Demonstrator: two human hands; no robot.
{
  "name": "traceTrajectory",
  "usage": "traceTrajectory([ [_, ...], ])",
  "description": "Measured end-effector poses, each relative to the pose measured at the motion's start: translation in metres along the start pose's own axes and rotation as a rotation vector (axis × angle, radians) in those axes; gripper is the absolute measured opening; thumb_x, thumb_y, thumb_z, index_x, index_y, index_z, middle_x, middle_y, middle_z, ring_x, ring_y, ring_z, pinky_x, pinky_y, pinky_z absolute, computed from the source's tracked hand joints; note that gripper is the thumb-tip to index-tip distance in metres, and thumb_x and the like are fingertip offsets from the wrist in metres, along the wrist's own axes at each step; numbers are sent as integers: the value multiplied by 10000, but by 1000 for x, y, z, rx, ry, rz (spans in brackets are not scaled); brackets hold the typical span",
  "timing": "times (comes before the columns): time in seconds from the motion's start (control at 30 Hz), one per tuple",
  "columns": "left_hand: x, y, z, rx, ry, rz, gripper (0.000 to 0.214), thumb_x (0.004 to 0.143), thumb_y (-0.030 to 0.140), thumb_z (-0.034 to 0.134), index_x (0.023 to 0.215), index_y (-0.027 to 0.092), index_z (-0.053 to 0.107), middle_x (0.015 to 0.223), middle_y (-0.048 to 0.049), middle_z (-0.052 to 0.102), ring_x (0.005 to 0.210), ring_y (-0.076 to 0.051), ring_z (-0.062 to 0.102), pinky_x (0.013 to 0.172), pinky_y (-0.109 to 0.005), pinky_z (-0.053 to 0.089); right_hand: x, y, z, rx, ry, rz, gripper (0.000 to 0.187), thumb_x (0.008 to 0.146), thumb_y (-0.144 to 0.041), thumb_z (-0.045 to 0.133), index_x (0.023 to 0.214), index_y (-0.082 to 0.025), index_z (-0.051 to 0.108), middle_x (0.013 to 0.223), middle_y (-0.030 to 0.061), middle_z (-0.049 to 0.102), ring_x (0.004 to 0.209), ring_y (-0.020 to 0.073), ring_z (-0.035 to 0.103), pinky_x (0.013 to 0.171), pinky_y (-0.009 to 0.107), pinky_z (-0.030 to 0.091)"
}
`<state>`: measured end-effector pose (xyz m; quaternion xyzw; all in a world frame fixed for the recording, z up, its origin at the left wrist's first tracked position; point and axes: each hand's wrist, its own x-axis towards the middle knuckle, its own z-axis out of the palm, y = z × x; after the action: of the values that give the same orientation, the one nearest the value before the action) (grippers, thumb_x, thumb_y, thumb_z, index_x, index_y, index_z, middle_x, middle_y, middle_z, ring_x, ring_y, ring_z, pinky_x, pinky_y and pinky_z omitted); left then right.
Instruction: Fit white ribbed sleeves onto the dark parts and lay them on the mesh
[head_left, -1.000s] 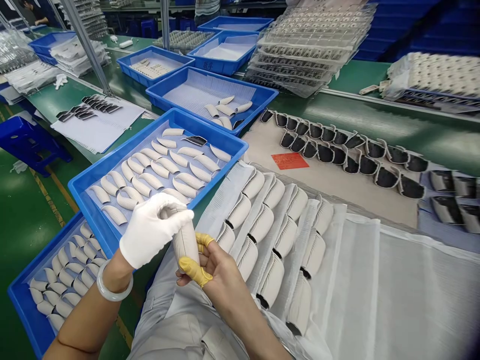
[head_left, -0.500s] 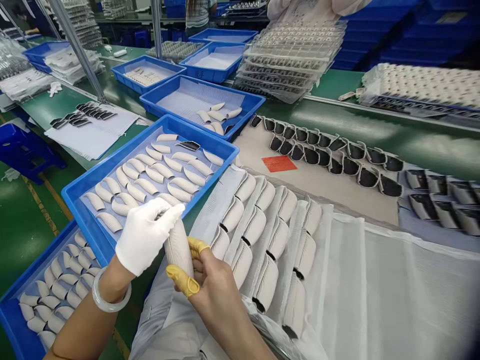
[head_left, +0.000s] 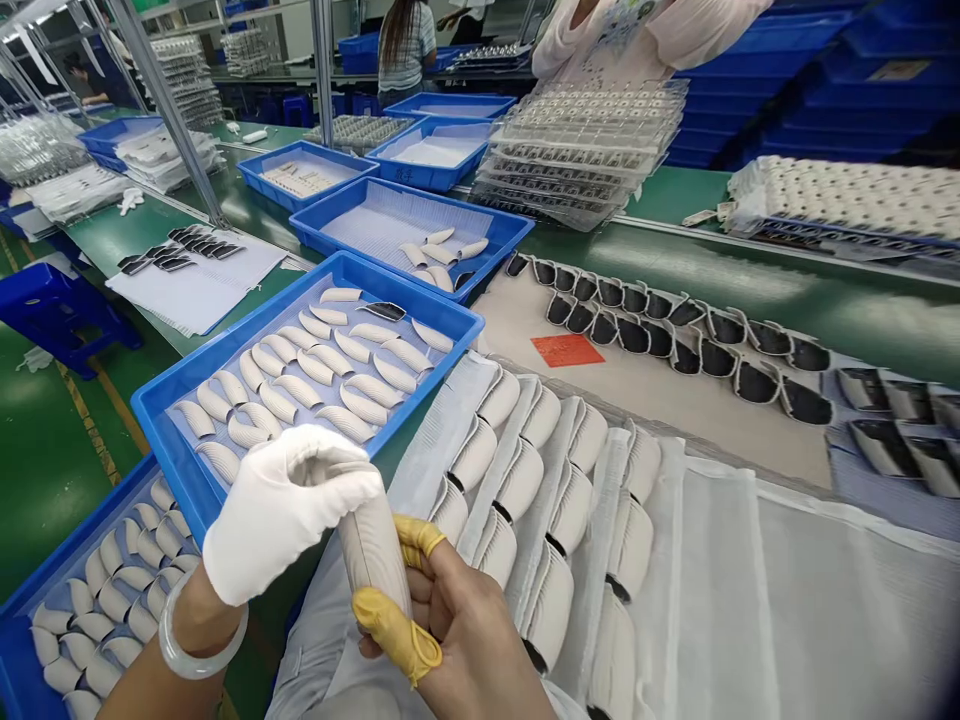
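My left hand, in a white glove, curls its fingers and thumb over the upper end of a cream ribbed curved shell. Yellow finger cots cover the thumb and forefinger of my right hand, which grips the same shell lower down from its right side. The shell stands tilted above my lap, a thin seam line running along it. Just behind my left hand, a blue tray holds several similar shells on a pale liner. To the right, more shells lie in rows between folds of white sheeting.
Another blue tray of shells sits low at the left. Dark-faced pieces with pale rims line the bench beside a red card. Stacked clear trays stand farther back, before a person in a pale top.
My left hand has gone from a pinch at the shell's top to a wider curl over it. The shell and both hands sit slightly lower in view, and the camera has tilted up a little.
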<state>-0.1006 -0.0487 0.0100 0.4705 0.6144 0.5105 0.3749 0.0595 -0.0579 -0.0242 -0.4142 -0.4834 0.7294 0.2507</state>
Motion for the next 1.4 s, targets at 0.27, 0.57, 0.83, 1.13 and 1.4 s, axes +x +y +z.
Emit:
traceTrajectory([
  [0.27, -1, -8, 1, 342, 73, 223, 88, 788, 261, 655, 724, 203, 670, 685, 21, 651, 589, -106, 564, 561, -219, 486, 13, -14, -4, -29, -79, 50, 388, 770, -552, 625, 872, -188, 537, 756, 29, 621, 608, 167, 626, 548, 299, 542],
  [0.57, 15, -8, 0, 261, 71, 92, 103, 727, 222, 684, 639, 187, 644, 612, 35, 630, 560, -100, 555, 514, -200, 467, 23, -21, -8, 156, -270, 176, 424, 684, -357, 771, 1000, -190, 542, 787, -9, 612, 641, 171, 653, 572, 301, 570],
  [0.83, 17, -19, -4, 51, 82, 44, 76, 697, 257, 725, 688, 192, 687, 645, 14, 636, 476, -84, 498, 405, -206, 389, 10, -15, -6, 183, -288, 113, 704, 639, -318, 820, 1248, -224, 478, 816, -2, 603, 706, 164, 616, 653, 301, 549],
  [1.13, 18, -31, -8, -169, 76, 34, 345, 667, 538, 709, 709, 202, 647, 542, 11, 560, 422, -103, 477, 400, -236, 382, -2, -17, 4, -177, -96, -225, 459, 776, -426, 690, 1140, -185, 549, 888, 59, 589, 748, 181, 578, 647, 298, 518],
  [1.4, 17, -32, -1, -186, 42, 14, 361, 682, 558, 684, 686, 207, 598, 561, 8, 539, 453, -112, 461, 452, -260, 387, -2, -20, 4, -297, -31, -229, 290, 749, -410, 707, 850, -201, 533, 789, 12, 495, 693, 156, 486, 639, 295, 454],
])
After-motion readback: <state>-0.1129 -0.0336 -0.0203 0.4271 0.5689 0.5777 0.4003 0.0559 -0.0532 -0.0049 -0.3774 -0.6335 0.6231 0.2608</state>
